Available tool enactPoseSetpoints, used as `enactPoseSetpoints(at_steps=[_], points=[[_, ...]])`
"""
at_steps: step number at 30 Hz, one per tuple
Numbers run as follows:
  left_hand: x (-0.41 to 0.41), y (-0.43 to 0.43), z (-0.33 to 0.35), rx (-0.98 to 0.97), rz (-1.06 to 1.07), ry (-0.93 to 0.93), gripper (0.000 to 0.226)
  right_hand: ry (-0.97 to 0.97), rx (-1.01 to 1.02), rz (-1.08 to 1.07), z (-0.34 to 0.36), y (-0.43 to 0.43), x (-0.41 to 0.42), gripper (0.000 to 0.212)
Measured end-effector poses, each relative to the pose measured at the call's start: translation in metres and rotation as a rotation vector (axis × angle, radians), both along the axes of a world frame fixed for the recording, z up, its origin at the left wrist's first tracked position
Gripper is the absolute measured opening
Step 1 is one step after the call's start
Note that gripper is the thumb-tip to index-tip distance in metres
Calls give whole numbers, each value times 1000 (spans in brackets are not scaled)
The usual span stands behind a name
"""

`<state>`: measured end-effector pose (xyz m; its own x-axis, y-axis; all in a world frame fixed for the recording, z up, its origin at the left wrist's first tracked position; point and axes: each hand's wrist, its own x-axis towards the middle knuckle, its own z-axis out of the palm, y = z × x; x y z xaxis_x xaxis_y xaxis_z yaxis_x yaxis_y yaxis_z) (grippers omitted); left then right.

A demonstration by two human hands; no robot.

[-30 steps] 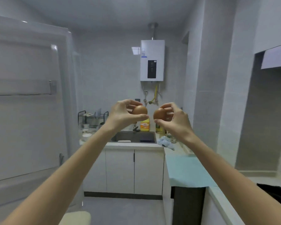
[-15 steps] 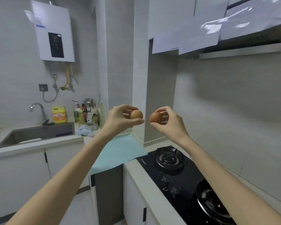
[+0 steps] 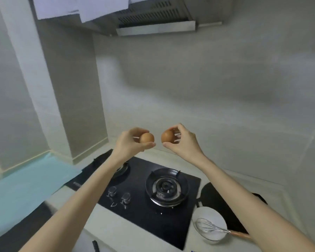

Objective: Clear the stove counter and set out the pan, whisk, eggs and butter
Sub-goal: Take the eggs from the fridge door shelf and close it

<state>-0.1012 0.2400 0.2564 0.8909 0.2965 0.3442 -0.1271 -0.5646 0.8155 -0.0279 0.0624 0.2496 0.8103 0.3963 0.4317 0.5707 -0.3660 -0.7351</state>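
The stove (image 3: pixel 140 213) is black, with silver knobs (image 3: pixel 111 190). Above the stove, the left egg (image 3: pixel 147 137) and the right egg (image 3: pixel 167 136) are orange-brown. Left of the stove lies a light turquoise mat (image 3: pixel 25 188). Right of it are a black pan (image 3: pixel 207 194) and a white bowl (image 3: pixel 207 213). The whisk (image 3: pixel 210 228) is silver with a pale orange handle.
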Motion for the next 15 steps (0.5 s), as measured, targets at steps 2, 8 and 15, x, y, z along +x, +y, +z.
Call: enactPoseSetpoints(at_steps=[2, 8, 15], points=[[19, -14, -11, -23, -99, 35, 42, 27, -12, -75, -11, -20, 5, 43], [61, -62, -52, -84, -361, 122, 39, 131, -8, -331, -49, -84, 0, 42], [84, -137, -96, -58, -615, 225, 42, 246, -2, -625, -94, -161, -23, 42]])
